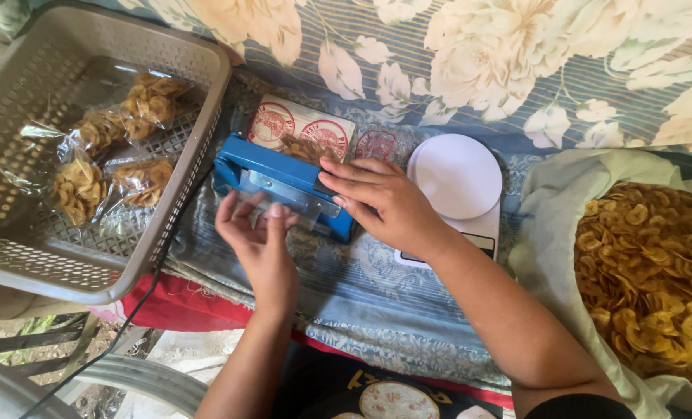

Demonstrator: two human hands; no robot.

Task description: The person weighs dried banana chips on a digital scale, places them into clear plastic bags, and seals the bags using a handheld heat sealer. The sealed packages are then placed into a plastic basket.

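Observation:
A blue heat sealer lies on the flowered cloth in the middle. My right hand presses flat on its right end. My left hand holds the edge of a clear plastic bag that is clamped in the sealer's jaw. The bag's far part, with chips and red round labels, sticks out behind the sealer.
A grey plastic basket at left holds several sealed bags of banana chips. A white round kitchen scale sits right of the sealer. A big sack of loose banana chips is open at far right. A black cord runs down left.

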